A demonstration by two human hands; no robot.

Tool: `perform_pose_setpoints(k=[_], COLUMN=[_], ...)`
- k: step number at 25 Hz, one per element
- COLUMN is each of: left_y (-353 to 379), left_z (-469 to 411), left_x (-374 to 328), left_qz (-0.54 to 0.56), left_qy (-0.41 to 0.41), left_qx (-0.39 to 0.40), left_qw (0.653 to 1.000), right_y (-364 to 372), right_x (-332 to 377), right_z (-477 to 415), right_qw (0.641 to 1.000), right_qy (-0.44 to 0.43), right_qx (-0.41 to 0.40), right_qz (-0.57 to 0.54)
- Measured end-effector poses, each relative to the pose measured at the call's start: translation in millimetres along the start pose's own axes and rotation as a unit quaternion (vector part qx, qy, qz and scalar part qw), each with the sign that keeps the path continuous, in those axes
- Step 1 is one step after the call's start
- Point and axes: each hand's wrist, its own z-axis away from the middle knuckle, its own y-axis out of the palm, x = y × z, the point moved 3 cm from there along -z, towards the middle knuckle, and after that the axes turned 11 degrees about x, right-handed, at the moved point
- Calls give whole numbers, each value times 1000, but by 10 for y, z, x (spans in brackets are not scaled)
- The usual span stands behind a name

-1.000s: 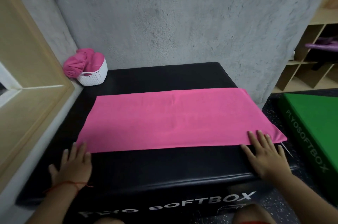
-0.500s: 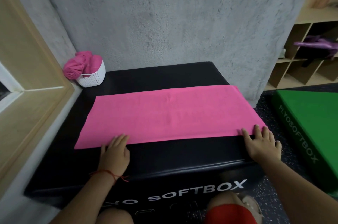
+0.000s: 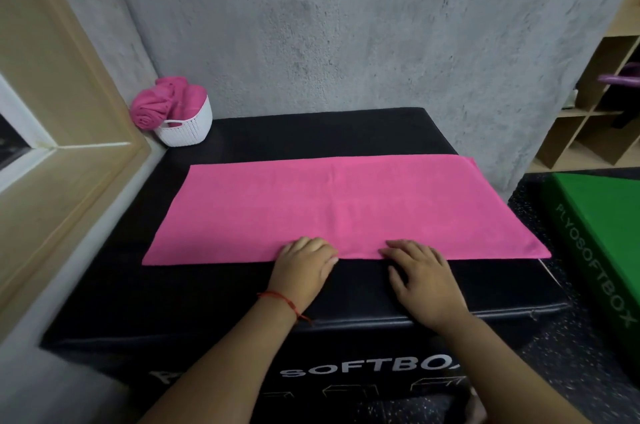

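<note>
Left hand (image 3: 304,264): fingers bent at near edge of towel (image 3: 346,205); whether they pinch it cannot be told. Right hand (image 3: 420,274): flat and relaxed, fingertips touching the same edge, near the left. Towel: pink, spread flat across black box (image 3: 311,132). White basket (image 3: 187,129): far left corner.
</note>
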Motion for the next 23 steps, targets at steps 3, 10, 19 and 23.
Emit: perform_pose_setpoints(k=[3,10,19,23], left_y=[91,90,74,-61], left_z=[-73,-126,-259,-197], left_x=[16,32,251,547], left_qz=[23,26,7,16], left_qy=[-27,-33,24,29], left_qx=[-38,-38,-19,8], left_qw=[999,998,1000,999], right_y=[11,45,-56,-153], right_x=[45,68,-94,-326], right_z=[-156,-352,-472,-382], right_qw=[999,997,995,996], right_qy=[-1,3,-93,-77], right_qx=[-8,-78,-30,-30], right_qz=[-31,-3,4,19])
